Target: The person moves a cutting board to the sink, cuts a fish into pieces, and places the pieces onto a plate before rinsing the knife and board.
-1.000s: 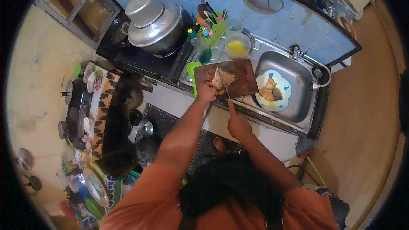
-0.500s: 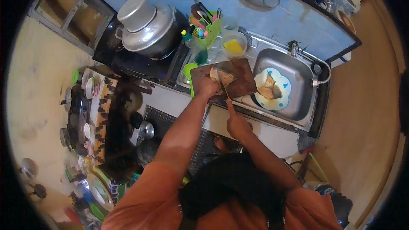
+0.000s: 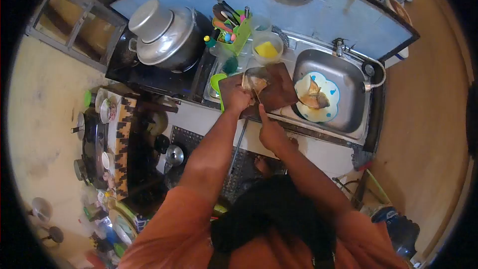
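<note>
A brown cutting board (image 3: 283,89) lies across the counter at the sink's left edge. On it rests a pale brown piece of fish (image 3: 257,84). My left hand (image 3: 238,99) is closed on the near left end of the fish, its fingertips partly hidden. My right hand (image 3: 271,133) grips the handle of a knife (image 3: 257,97), whose thin blade meets the fish close to my left fingers. How deep the blade sits cannot be made out. Inside the sink, a white scalloped plate with blue marks (image 3: 328,114) carries more fish pieces (image 3: 314,98).
The steel sink (image 3: 354,119) with its faucet (image 3: 340,47) is at the right. Behind the board stand a bowl (image 3: 273,60) with a yellow sponge (image 3: 266,49) and a green utensil holder (image 3: 241,37). A large pot (image 3: 164,45) sits on the stove at left.
My right hand and the knife have shifted slightly forward and left over the fish. My left hand still holds the fish. The whole view has also moved a little.
</note>
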Motion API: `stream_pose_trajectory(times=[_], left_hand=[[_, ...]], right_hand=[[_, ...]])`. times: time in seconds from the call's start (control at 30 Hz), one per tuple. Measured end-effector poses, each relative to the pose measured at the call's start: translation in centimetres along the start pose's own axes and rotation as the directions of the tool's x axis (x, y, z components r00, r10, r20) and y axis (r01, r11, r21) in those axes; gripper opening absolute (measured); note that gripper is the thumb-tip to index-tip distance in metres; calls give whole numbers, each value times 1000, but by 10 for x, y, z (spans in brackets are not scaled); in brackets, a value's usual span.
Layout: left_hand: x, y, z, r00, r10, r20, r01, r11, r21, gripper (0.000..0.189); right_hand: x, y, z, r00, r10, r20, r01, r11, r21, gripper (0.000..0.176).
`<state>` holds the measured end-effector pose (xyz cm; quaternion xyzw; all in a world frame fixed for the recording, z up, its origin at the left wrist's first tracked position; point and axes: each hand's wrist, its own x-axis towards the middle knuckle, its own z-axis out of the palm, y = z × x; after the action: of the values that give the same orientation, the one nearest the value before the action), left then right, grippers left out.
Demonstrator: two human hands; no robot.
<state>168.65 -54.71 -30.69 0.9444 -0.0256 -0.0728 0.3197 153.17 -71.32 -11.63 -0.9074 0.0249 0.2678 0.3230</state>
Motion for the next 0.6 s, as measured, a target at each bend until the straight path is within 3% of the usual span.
stream_pose_trajectory(times=[0.07, 0.17, 0.2, 0.27, 0.3, 0.37, 0.5, 0.6], left_hand=[[-6, 35, -35, 965, -211, 157, 231, 965, -121, 31], [-11, 48, -45, 957, -151, 247, 207, 954, -218, 31], [-17, 57, -50, 953, -158, 260, 216, 953, -213, 31], [-15, 77, -67, 948, -213, 235, 212, 977, 27, 27], [-14, 77, -67, 951, -206, 232, 204, 978, 34, 27], [-16, 72, -58, 941, -283, 186, 326, 902, -283, 23], [-17, 62, -58, 947, -108, 302, 175, 964, -203, 19], [1, 40, -42, 977, -114, 179, 132, 987, -94, 21]], right_hand=[[4, 3, 0, 1000, -23, -4, 23, 1000, 12, 80], [-12, 5, -8, 996, 20, 82, -18, 1000, -24, 80], [-6, 6, -1, 995, 30, 92, -29, 999, -18, 80], [21, 3, 9, 998, -57, -33, 57, 998, -6, 81], [18, 5, 6, 997, -59, -42, 59, 998, 1, 81], [4, 16, -2, 997, -74, 0, 74, 997, 20, 83], [6, 21, 2, 998, -55, 23, 56, 998, -36, 84], [19, 19, -2, 990, -128, -59, 126, 991, -40, 84]])
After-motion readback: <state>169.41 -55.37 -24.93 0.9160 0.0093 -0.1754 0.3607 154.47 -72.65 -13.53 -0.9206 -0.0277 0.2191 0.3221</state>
